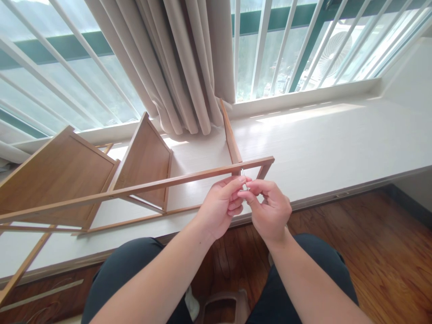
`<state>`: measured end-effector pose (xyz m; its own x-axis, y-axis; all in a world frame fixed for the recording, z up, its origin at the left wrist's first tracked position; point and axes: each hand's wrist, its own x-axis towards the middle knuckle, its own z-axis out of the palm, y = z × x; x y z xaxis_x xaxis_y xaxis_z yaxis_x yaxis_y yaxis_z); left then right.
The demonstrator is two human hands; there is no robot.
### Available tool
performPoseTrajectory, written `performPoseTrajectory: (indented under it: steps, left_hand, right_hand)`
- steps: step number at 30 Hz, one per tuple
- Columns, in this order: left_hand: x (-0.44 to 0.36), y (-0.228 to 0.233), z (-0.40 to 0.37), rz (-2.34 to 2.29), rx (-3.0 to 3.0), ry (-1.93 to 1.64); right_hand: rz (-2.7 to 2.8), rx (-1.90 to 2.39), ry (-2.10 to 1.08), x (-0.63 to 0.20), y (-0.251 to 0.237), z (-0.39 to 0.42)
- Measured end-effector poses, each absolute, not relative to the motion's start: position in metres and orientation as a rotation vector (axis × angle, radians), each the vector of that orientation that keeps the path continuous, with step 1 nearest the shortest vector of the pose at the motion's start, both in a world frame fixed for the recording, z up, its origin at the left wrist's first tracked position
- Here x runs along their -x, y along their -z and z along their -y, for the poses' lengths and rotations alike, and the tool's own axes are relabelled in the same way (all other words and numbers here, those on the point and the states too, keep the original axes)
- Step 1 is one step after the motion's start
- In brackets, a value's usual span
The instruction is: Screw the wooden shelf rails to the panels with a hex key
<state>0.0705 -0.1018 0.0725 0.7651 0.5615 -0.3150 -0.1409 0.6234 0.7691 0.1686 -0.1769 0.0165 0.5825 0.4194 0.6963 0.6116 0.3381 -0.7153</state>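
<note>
We've got both hands up w/ fingertips meeting at a small thin silver metal pin or key [243, 173], just near the long bamboo-brown wooden rail [141, 188] of the shelf frame. Left hand [221, 204] is curled, thumb & forefinger pinched on the metal piece; right hand [270, 209] is curled too, fingertips pressed to the same piece from the right – can't tell exactly what kind of hardware it is, too small. The piece pokes up just at the rail's near edge, close to the right end where the rail meets a short upright wooden post [231, 135]. Frame lies tipped on the white window ledge [337, 144], w/ two flat brown wooden shelf panels [57, 175] to the left. Beige pleated curtain [182, 63] hangs at the far side, white window bars [263, 40] behind. Dark-trousered knees [135, 270] sit near, over the reddish wood floor [388, 252].
</note>
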Motion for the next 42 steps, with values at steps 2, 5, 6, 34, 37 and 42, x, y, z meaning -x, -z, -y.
performPoseTrajectory:
  steps: [2, 5, 6, 34, 37, 42]
  left_hand:
    - [-0.07, -0.072, 0.101, -0.572, -0.807, -0.422]
    - [-0.07, -0.072, 0.099, -0.565, -0.817, -0.416]
    - [-0.07, -0.072, 0.099, -0.561, -0.825, -0.412]
    - [-0.073, -0.07, 0.092, -0.479, -0.846, -0.389]
    - [-0.073, -0.068, 0.092, -0.493, -0.846, -0.396]
    - [-0.072, -0.067, 0.091, -0.52, -0.855, -0.409]
  right_hand:
    - [1.019, 1.271, 0.165, -0.169, -0.017, 0.177]
    - [1.028, 1.269, 0.171, -0.17, -0.017, 0.176]
    - [1.035, 1.267, 0.172, -0.171, -0.017, 0.176]
    - [1.298, 1.144, 0.361, -0.184, -0.03, 0.176]
    - [1.261, 1.164, 0.324, -0.183, -0.028, 0.176]
    - [1.259, 1.161, 0.293, -0.183, -0.027, 0.176]
